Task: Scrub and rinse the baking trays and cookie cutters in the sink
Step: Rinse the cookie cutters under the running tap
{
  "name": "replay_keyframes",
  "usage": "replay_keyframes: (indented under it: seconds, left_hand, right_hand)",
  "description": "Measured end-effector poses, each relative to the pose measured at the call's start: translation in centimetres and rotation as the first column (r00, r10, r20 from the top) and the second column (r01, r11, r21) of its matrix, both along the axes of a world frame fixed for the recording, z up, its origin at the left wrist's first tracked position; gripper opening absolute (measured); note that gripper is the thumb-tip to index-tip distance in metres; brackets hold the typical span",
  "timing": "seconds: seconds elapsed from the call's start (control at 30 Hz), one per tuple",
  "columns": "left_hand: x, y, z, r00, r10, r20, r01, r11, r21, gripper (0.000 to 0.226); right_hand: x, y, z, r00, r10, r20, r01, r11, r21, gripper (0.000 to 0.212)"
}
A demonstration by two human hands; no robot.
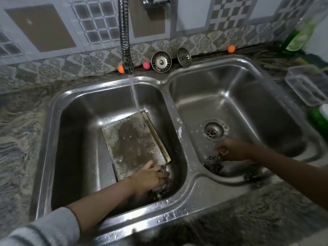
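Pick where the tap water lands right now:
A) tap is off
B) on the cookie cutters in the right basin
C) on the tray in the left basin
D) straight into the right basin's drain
C: the stream from the faucet falls onto the soapy baking tray in the left basin, near its far right edge.

Two round metal drain plugs (161,61) lean on the tiled wall (53,32) behind the sink. Small orange balls (121,69) and a pink ball (146,65) sit near them. A green bottle (300,35) and a clear plastic box (308,85) stand on the stone table (19,125) at the right.
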State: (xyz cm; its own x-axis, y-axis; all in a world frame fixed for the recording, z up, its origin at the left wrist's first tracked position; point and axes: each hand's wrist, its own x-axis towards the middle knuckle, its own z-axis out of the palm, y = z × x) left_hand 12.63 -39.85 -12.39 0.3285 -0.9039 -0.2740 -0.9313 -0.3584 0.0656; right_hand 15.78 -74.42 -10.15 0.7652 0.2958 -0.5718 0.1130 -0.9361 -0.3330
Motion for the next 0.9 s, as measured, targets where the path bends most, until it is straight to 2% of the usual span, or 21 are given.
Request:
replay_keyframes:
  seconds: [0.03,0.07,0.13,0.17,0.2,0.3,0.4,0.47,0.57,0.67,0.77,0.83,0.9]
  left_hand:
    - [0.1,0.0,-0.2,0.999,0.027,-0.029,-0.027,1.000,-0.004,0.042]
    - [0.2,0.2,-0.5,0.985,0.104,-0.136,-0.099,0.994,0.046,0.050]
    - [0.7,0.7,-0.5,0.951,0.190,-0.243,-0.218,0.972,-0.091,0.062]
    - [1.1,1.0,-0.2,0.926,0.225,-0.305,-0.291,0.937,-0.193,0.066]
    - [1.6,1.4,0.1,0.876,0.277,-0.396,-0.385,0.894,-0.227,0.069]
    - [3.3,1.9,2.4,0.731,0.382,-0.565,-0.621,0.716,-0.320,0.084]
    - [5.4,2.0,4.7,0.615,0.503,-0.607,-0.785,0.467,-0.407,0.092]
    - [6.5,1.9,5.7,0.573,0.557,-0.602,-0.818,0.337,-0.466,0.090]
    - [7.5,1.7,6.5,0.560,0.602,-0.569,-0.806,0.236,-0.543,0.083]
    - [8.1,1.3,6.9,0.538,0.623,-0.567,-0.790,0.137,-0.598,0.077]
    - [8.5,1.6,7.1,0.502,0.617,-0.606,-0.785,0.032,-0.618,0.071]
    - [8.6,2.0,7.2,0.468,0.568,-0.677,-0.805,-0.042,-0.591,0.069]
    - [8.7,2.1,7.5,0.434,0.528,-0.730,-0.819,-0.106,-0.564,0.066]
  right_hand:
    - [0.1,0.0,0.1,1.000,0.009,0.021,-0.009,1.000,-0.025,0.027]
    - [0.2,0.1,0.5,0.999,-0.005,0.038,0.006,0.999,-0.038,0.036]
    - [0.5,0.5,1.4,0.996,-0.064,0.060,0.064,0.998,0.001,0.040]
    - [0.7,0.9,2.0,0.993,-0.092,0.074,0.090,0.995,0.034,0.036]
    - [0.9,1.4,2.6,0.988,-0.131,0.085,0.125,0.989,0.076,0.032]
    - [1.8,4.2,4.7,0.967,-0.222,0.127,0.185,0.949,0.255,0.032]
    - [3.0,8.0,6.8,0.954,-0.273,0.127,0.188,0.869,0.457,0.031]
    - [4.0,11.0,7.8,0.942,-0.307,0.136,0.181,0.806,0.564,0.030]
    - [5.3,15.1,8.6,0.930,-0.336,0.152,0.167,0.752,0.637,0.034]
    - [6.6,17.6,8.1,0.923,-0.348,0.164,0.170,0.751,0.638,0.042]
    - [7.5,18.5,7.7,0.913,-0.376,0.156,0.194,0.739,0.645,0.038]
    - [7.8,18.5,7.6,0.897,-0.435,0.075,0.261,0.659,0.705,0.034]
    - [8.0,18.5,7.6,0.862,-0.503,-0.064,0.369,0.534,0.761,0.032]
